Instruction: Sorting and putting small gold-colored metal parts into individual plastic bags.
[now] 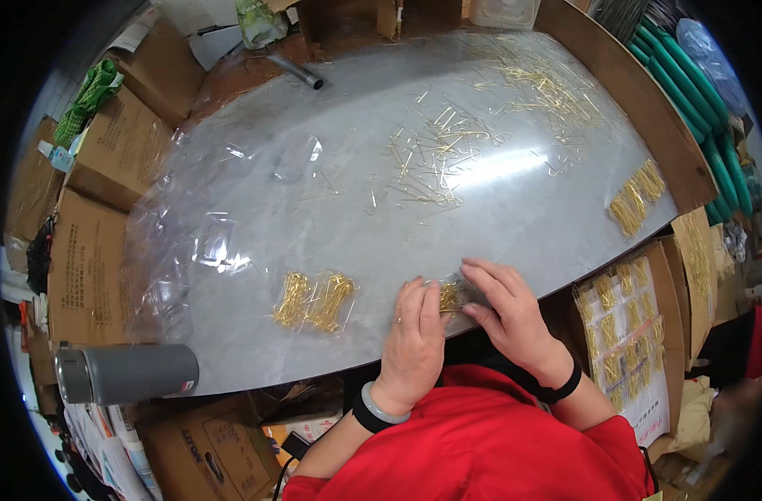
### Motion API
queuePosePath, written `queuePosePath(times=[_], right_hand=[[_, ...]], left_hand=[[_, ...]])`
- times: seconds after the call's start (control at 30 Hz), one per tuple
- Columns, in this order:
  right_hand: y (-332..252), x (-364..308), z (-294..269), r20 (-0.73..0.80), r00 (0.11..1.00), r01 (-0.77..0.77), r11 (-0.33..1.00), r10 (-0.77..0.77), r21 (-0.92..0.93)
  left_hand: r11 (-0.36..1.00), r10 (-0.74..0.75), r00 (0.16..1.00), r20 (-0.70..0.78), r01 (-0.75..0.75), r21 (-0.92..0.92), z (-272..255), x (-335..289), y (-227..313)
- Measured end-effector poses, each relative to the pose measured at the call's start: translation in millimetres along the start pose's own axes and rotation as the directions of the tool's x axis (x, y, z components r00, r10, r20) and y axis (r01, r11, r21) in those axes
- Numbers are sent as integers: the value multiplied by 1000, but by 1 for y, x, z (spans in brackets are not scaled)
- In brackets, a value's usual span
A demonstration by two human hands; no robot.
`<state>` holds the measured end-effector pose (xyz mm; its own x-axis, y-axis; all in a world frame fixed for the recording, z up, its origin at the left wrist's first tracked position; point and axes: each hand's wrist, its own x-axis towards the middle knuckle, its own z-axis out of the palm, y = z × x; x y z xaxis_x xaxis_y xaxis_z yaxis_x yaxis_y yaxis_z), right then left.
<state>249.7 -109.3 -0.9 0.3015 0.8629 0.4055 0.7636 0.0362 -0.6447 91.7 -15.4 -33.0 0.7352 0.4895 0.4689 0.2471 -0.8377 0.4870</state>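
Note:
Near the table's front edge, a small bundle of gold wire hooks, apparently in clear plastic, lies between my hands. My left hand covers its left end, fingers pressed together; the thumb is mostly hidden. At the other end is my right hand, its thumb and fingers apart, the thumb tip close to or touching the plastic. Left of my hands, two clear bags of gold hooks lie side by side. Loose gold hooks are scattered over the middle, and a denser heap lies at the far right.
Empty clear bags spread along the table's left side, near a grey bottle. A metal tube lies at the back. Bagged hooks sit by the cardboard wall at right. An open carton with more packs stands below the right edge.

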Motion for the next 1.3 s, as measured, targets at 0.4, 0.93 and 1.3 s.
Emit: queuePosePath(times=[0.4, 0.93, 1.3], right_hand=[[-5, 3, 9, 165, 970, 207, 962, -179, -176], [-2, 1, 11, 128, 972, 222, 948, -196, -227], [-3, 3, 20, -9, 986, 154, 946, -164, -286]], left_hand=[[970, -104, 994, -26, 95, -225, -23, -4, 7], [808, -589, 775, -229, 569, -152, -98, -52, -16], [302, -826, 522, 212, 728, -616, -84, -14, -22]])
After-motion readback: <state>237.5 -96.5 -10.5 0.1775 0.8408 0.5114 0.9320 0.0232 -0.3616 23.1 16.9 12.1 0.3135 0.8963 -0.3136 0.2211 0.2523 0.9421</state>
